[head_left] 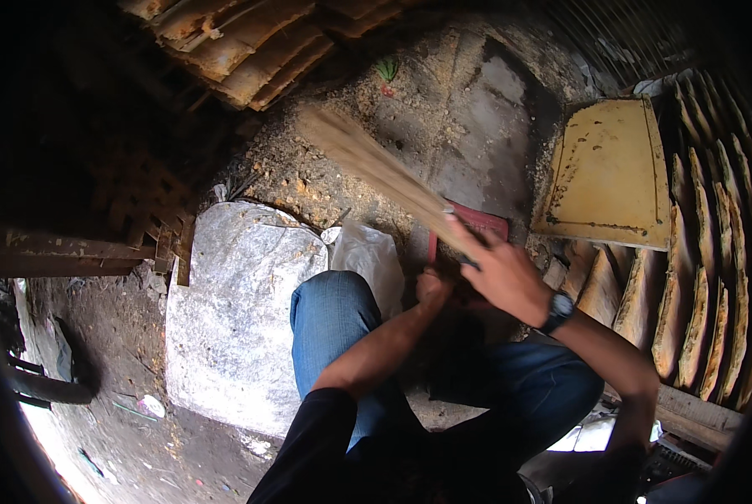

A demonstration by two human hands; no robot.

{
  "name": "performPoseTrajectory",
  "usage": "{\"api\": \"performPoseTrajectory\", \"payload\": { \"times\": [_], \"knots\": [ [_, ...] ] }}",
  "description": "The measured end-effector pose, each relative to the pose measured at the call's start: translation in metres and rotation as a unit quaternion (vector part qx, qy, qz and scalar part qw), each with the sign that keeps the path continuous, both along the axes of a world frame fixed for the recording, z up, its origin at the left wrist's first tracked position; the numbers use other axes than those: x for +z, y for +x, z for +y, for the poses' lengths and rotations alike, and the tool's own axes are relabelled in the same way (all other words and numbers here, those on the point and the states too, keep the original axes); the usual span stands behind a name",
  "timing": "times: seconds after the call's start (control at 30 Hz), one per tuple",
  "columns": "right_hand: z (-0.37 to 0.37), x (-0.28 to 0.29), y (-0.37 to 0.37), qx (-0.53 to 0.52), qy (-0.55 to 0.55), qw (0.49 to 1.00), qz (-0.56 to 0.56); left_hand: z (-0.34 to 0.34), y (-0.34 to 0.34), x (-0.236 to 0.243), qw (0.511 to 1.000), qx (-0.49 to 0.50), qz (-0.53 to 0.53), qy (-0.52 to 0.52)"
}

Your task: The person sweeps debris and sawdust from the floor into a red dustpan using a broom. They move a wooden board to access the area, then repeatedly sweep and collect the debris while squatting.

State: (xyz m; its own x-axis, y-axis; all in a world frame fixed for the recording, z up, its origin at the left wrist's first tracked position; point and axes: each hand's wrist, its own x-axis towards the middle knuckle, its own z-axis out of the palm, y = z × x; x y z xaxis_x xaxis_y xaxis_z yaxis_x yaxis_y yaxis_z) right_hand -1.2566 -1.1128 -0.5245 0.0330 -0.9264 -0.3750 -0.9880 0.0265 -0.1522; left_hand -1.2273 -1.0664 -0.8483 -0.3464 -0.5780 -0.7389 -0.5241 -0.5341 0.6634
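My right hand, with a dark watch on its wrist, is closed round the near end of a long tan hand broom. One finger lies stretched along the broom, which slants away to the far left, widens and is blurred at its far end. Below the near end, my left hand is closed beside a red plastic piece. Much of that piece is hidden by the broom and my right hand, and what the left fingers hold cannot be made out.
Crumbly debris covers the ground ahead. A pale sack and a clear plastic bag lie left of my knee. At the right, a yellowish board rests by rows of rough-edged sheets; more stacked sheets stand far left.
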Motion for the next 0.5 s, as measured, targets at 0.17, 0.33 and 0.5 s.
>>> {"api": "performPoseTrajectory", "payload": {
  "times": [0.17,0.33,0.5],
  "knots": [
    [-0.037,-0.096,0.032,0.140,-0.042,0.986,0.084,0.005,-0.013,-0.003,1.000,-0.001,0.009,-0.029],
    [-0.024,-0.099,0.025,0.103,-0.014,0.987,0.122,0.013,0.000,-0.027,0.997,0.016,0.024,-0.073],
    [0.029,-0.044,-0.028,0.020,0.036,0.993,0.111,-0.003,0.012,-0.003,0.998,-0.025,-0.049,-0.027]
  ]
}}
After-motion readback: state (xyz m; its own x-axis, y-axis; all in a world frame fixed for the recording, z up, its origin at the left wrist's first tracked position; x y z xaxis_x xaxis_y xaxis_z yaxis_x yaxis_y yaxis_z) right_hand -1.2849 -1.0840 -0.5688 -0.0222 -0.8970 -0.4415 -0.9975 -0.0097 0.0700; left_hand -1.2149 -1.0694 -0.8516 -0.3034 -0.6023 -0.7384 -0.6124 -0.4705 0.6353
